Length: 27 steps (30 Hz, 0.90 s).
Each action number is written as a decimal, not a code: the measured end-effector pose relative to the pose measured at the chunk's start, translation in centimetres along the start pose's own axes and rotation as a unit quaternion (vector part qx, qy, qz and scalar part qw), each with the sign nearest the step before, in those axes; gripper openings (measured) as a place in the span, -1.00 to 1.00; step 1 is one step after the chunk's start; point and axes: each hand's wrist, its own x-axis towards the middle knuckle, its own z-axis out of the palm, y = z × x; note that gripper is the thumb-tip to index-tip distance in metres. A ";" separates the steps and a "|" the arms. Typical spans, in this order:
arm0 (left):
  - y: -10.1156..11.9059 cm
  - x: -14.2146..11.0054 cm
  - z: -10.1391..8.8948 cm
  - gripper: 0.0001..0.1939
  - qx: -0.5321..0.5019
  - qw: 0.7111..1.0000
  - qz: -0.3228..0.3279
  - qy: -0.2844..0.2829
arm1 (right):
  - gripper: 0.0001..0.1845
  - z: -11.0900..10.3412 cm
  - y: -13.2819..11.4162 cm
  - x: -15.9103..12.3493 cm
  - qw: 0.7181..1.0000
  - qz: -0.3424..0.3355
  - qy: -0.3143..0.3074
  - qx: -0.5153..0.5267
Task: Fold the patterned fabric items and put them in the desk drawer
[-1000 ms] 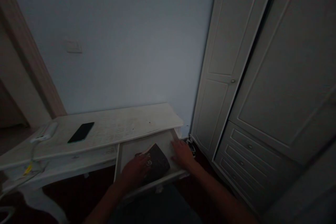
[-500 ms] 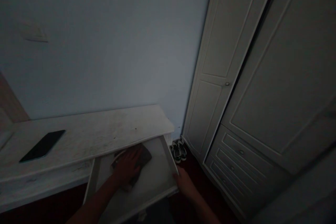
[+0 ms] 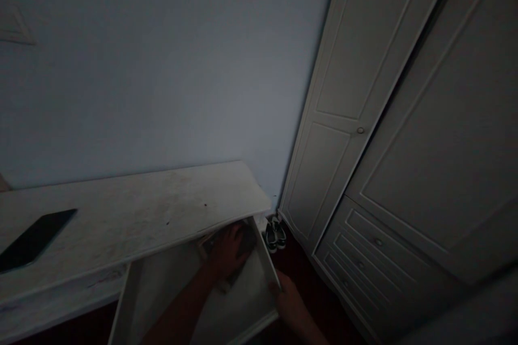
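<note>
A white drawer (image 3: 162, 302) is pulled out from the white desk. Inside it my left hand (image 3: 227, 253) presses a dark grey-brown cloth (image 3: 247, 241) against the drawer bottom, near the back right corner. The cloth looks folded, and its edges stick out around my fingers. My right hand (image 3: 289, 297) is closed over the top edge of the drawer's right side, with the thumb towards the inside. Dim light hides the finer detail of both hands.
A dark tablet-like slab (image 3: 36, 240) lies on the worn white desktop (image 3: 141, 215). Dark shoes with white soles (image 3: 274, 234) stand on the red floor right of the desk. A white wardrobe (image 3: 327, 167) with small drawers (image 3: 360, 264) rises on the right.
My left hand has slid the cloth rightwards across the drawer bottom, towards the right side. My right hand stays on the drawer edge. The view has shifted slightly to the right.
</note>
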 end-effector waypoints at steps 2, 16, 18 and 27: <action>0.4 0.5 0.2 -0.19 -0.009 0.999 0.028 -0.014 | -0.17 -0.1 0.0 -0.1 1.000 0.002 0.001 -0.005; -1.9 -5.3 -3.1 0.00 -0.031 0.978 0.148 -0.142 | -0.26 -0.5 -1.3 0.1 1.000 0.004 -0.006 -0.013; -2.0 -6.3 -2.6 -0.01 -0.049 0.987 0.105 -0.108 | -0.26 -0.5 -1.5 0.1 1.000 0.010 -0.005 -0.025; 0.9 -2.9 1.6 -0.18 0.033 0.996 -0.064 0.045 | -0.28 -0.3 -0.8 0.1 1.000 0.009 -0.006 -0.015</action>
